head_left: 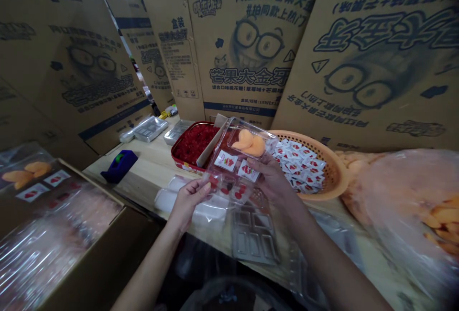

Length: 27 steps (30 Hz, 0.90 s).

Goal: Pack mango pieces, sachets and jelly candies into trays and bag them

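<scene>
A clear plastic tray (234, 147) is raised above the table between my two hands. Its far compartment holds orange, rounded pieces (249, 143). Two white sachets with a red print (226, 160) lie in the middle, and small red pieces (238, 191) fill the near end. My right hand (270, 175) grips the tray's right edge, thumb on top. At the lower left corner, my left hand (190, 201) pinches the tray with thumb and fingers. Below it are clear plastic sleeves (211, 213) and an unfilled compartment tray (254, 237).
A red tin (175, 153) of red pieces stands behind, beside an orange basket (339, 177) of sachets. At right sits a bag (390, 196) of orange pieces. A blue tape dispenser (120, 165) and an open carton (118, 234) with packed trays are left. Large cardboard boxes (247, 96) wall the back.
</scene>
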{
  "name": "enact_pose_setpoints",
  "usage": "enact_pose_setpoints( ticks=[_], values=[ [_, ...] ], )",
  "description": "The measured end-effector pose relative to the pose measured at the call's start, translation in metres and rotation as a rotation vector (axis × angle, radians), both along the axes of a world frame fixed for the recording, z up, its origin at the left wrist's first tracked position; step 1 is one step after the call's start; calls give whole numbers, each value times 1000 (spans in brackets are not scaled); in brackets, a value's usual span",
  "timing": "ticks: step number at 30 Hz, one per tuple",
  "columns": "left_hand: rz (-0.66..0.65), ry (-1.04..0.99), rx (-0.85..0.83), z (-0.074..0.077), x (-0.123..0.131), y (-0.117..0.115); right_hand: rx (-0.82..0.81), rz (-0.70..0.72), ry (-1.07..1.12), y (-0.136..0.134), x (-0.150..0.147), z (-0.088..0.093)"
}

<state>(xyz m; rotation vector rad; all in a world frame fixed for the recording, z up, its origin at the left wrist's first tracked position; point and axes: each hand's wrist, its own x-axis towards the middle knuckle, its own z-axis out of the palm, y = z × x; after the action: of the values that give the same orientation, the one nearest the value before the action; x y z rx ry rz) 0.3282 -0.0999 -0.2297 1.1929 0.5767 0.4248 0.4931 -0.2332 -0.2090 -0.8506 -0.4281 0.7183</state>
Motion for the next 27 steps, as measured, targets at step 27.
enact_pose_setpoints(
  ticks=[27],
  values=[
    [-49, -87, -377, 6, 20, -5, -206, -177, -237, 6, -4, -7]
  ],
)
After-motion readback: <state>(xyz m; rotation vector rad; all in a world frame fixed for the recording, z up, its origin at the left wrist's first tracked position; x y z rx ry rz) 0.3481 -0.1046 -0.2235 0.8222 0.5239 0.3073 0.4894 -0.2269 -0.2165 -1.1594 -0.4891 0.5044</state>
